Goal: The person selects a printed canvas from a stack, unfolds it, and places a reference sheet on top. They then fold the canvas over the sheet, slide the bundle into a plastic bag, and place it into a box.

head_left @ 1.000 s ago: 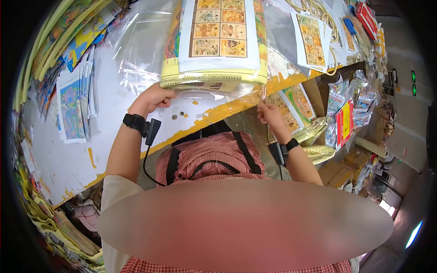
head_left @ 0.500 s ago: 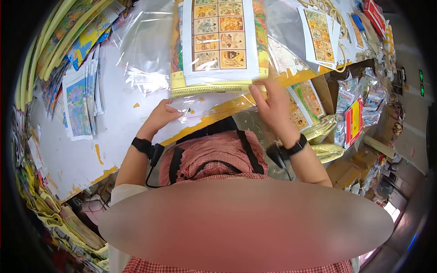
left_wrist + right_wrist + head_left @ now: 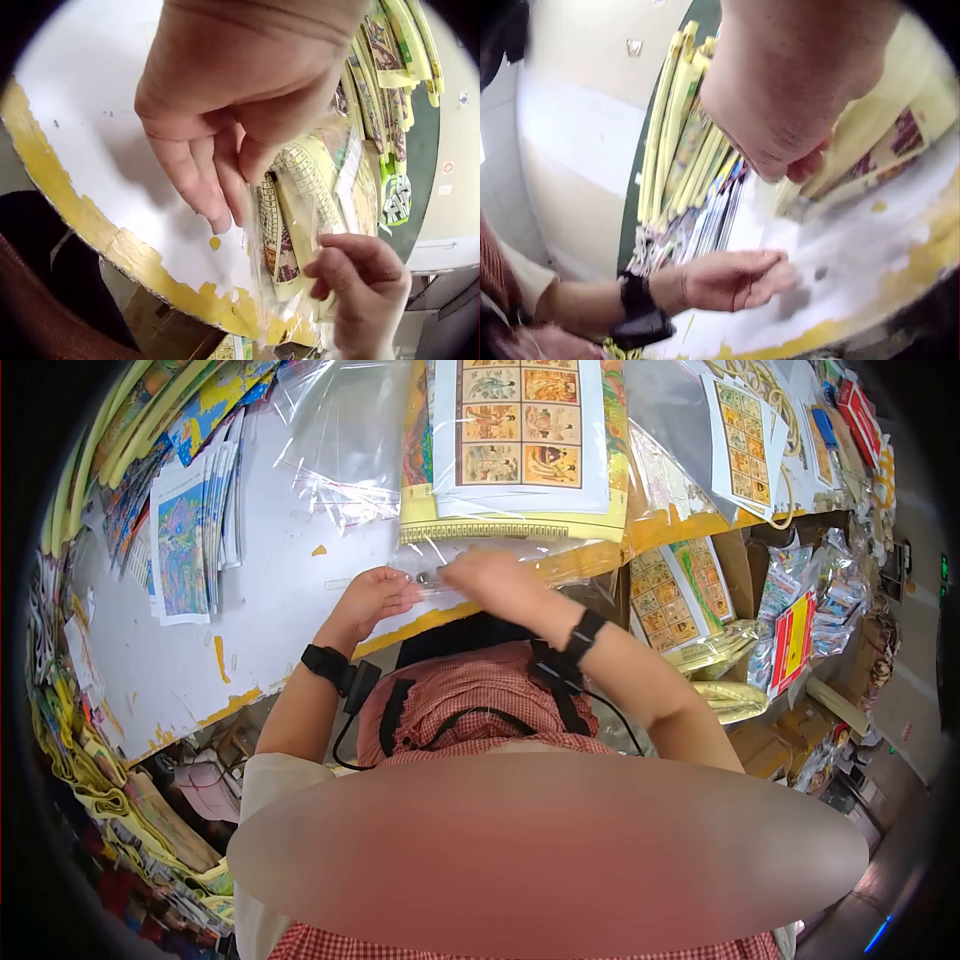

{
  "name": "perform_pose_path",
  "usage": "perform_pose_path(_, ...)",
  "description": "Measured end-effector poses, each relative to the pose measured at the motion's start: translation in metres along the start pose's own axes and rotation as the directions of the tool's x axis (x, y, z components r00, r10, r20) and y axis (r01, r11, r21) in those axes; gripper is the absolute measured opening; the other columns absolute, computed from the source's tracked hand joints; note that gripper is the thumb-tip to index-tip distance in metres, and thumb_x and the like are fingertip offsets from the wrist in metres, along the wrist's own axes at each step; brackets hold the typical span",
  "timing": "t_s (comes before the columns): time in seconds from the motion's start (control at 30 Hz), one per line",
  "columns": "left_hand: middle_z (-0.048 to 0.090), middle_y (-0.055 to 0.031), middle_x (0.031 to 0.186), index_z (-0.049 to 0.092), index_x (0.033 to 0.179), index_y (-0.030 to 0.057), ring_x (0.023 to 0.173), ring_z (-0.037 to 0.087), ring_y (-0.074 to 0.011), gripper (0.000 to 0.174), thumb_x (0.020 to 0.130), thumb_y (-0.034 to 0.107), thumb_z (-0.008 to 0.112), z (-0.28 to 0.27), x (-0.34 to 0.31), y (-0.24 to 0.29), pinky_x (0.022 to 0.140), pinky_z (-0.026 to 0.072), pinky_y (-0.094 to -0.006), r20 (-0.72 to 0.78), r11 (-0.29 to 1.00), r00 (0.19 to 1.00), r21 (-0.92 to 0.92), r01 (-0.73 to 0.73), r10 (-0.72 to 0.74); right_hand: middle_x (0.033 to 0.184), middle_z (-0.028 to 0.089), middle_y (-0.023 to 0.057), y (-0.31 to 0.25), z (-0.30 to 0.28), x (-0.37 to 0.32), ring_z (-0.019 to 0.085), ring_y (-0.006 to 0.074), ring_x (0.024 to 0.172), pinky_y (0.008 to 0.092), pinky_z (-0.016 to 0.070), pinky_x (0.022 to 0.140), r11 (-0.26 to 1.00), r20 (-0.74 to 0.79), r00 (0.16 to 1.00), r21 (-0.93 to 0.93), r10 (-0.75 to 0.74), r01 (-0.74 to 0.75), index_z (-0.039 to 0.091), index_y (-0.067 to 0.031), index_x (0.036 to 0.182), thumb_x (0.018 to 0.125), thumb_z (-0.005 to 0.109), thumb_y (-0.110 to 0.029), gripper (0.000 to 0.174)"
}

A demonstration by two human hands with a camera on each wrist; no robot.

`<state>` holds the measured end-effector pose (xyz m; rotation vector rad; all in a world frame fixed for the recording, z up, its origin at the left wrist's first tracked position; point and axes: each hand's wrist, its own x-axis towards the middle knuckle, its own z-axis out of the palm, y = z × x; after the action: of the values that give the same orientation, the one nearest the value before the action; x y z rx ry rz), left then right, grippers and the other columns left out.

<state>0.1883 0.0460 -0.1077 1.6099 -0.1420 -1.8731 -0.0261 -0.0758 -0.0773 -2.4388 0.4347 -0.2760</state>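
Across the table's front edge lies a clear plastic bag (image 3: 590, 555) holding a yellow printed bundle (image 3: 480, 532), with a sheet of framed pictures (image 3: 520, 430) on top. My left hand (image 3: 375, 603) pinches the bag's loose film between thumb and fingertips, below the bundle's left corner. Close to its right is my right hand (image 3: 500, 588), knuckles up, fingers curled on the same film; the left wrist view shows this right hand (image 3: 364, 289) beside the bundle (image 3: 281, 232). The fingertips of the right hand (image 3: 795, 112) are partly hidden in the right wrist view.
Folded leaflets (image 3: 185, 550) and long yellow rolls (image 3: 125, 450) lie at the left. Picture sheets (image 3: 740, 445) and a blue object (image 3: 823, 426) are at the right. Below the table's right edge stands a box (image 3: 735, 565) with more packed sheets.
My right hand has swung left from the bundle's right corner to beside the left hand. The left hand has shifted slightly right. Bundle and table appear further right and higher in the head view.
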Motion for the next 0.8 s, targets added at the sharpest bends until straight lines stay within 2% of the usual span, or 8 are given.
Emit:
perform_pose_path(0.2, 0.068, -0.0130, 0.096, 0.057, 0.100, 0.0006, 0.090, 0.067, -0.0217, 0.016, 0.092, 0.014, 0.058, -0.002, -0.001, 0.005, 0.080, 0.0544, -0.0308, 0.051, 0.993, 0.999, -0.112, 0.021, -0.015, 0.075, 0.063, 0.0116, -0.009, 0.059, 0.026, 0.064, 0.0331, 0.071, 0.0443, 0.0503, 0.064, 0.995, 0.017, 0.997, 0.060, 0.078, -0.079, 0.060, -0.0056, 0.082, 0.080, 0.062, -0.020, 0.014)
perform_pose_path(0.43, 0.069, -0.0114, 0.087, 0.058, 0.095, 0.0018, 0.080, 0.066, -0.0169, 0.016, 0.094, 0.017, 0.053, 0.001, -0.004, 0.031, 0.073, 0.0522, -0.0263, -0.057, 0.940, 0.992, 0.329, -0.087, 0.112, 0.075, 0.062, 0.0154, -0.026, 0.017, -0.026, 0.062, 0.0377, 0.071, 0.0462, 0.0496, 0.064, 0.969, 0.185, 0.974, 0.184, 0.130, -0.164, 0.059, -0.0040, 0.083, 0.081, 0.067, -0.026, 0.023)
perform_pose_path(0.5, 0.069, -0.0111, 0.087, 0.059, 0.094, 0.0019, 0.080, 0.066, -0.0156, 0.017, 0.093, 0.018, 0.053, -0.007, -0.002, 0.030, 0.072, 0.0514, -0.0255, -0.014, 0.890, 0.994, 0.447, -0.089, 0.107, 0.076, 0.062, 0.0159, -0.009, -0.003, -0.080, 0.062, 0.0374, 0.075, 0.0466, 0.0491, 0.065, 0.905, 0.052, 0.923, 0.184, 0.380, -0.383, 0.059, -0.0061, 0.084, 0.081, 0.067, -0.027, 0.023)
perform_pose_path(0.57, 0.069, -0.0117, 0.085, 0.059, 0.096, -0.0014, 0.078, 0.065, -0.0157, 0.020, 0.091, 0.018, 0.055, -0.012, -0.001, 0.022, 0.070, 0.0506, -0.0265, 0.012, 0.826, 0.989, 0.549, -0.128, 0.146, 0.081, 0.063, 0.0174, 0.015, -0.009, -0.162, 0.061, 0.0382, 0.078, 0.0478, 0.0480, 0.067, 0.744, 0.116, 0.742, 0.025, 0.661, -0.667, 0.058, -0.0058, 0.086, 0.081, 0.068, -0.029, 0.025)
perform_pose_path(0.63, 0.069, -0.0111, 0.085, 0.059, 0.098, -0.0020, 0.078, 0.065, -0.0148, 0.021, 0.091, 0.018, 0.055, -0.016, -0.004, 0.016, 0.069, 0.0503, -0.0268, 0.028, 0.747, 0.982, 0.645, -0.161, 0.187, 0.076, 0.061, 0.0189, 0.035, 0.009, -0.292, 0.059, 0.0404, 0.073, 0.0481, 0.0468, 0.064, 0.607, 0.047, 0.607, -0.123, 0.793, -0.785, 0.054, -0.0041, 0.082, 0.080, 0.068, -0.027, 0.027)
perform_pose_path(0.67, 0.070, -0.0122, 0.086, 0.058, 0.104, -0.0016, 0.077, 0.067, -0.0188, 0.022, 0.091, 0.016, 0.056, -0.031, 0.004, 0.002, 0.069, 0.0510, -0.0298, 0.061, 0.715, 0.959, 0.654, -0.248, 0.277, 0.082, 0.064, 0.0206, 0.032, 0.014, -0.360, 0.062, 0.0400, 0.075, 0.0481, 0.0489, 0.067, 0.418, 0.170, 0.383, -0.324, 0.908, -0.849, 0.058, -0.0034, 0.082, 0.079, 0.067, -0.024, 0.022)
perform_pose_path(0.77, 0.069, -0.0147, 0.098, 0.056, 0.113, -0.0006, 0.086, 0.067, -0.0259, 0.027, 0.090, 0.014, 0.057, -0.031, -0.007, 0.002, 0.077, 0.0516, -0.0338, -0.114, 0.465, 0.757, 0.844, -0.268, 0.643, 0.089, 0.066, 0.0209, 0.029, -0.012, -0.427, 0.061, 0.0377, 0.091, 0.0463, 0.0488, 0.078, 0.261, 0.311, 0.113, -0.486, 0.943, -0.834, 0.060, -0.0049, 0.099, 0.076, 0.067, -0.020, 0.029)
perform_pose_path(0.8, 0.062, -0.0164, 0.117, 0.054, 0.122, 0.0050, 0.108, 0.059, -0.0309, 0.038, 0.085, 0.011, 0.060, -0.042, -0.002, -0.004, 0.092, 0.0464, -0.0373, -0.038, 0.266, 0.629, 0.925, -0.272, 0.777, 0.091, 0.067, 0.0210, 0.027, -0.015, -0.441, 0.061, 0.0369, 0.097, 0.0457, 0.0488, 0.081, 0.214, 0.349, 0.016, -0.536, 0.937, -0.817, 0.060, -0.0053, 0.105, 0.075, 0.067, -0.019, 0.033)
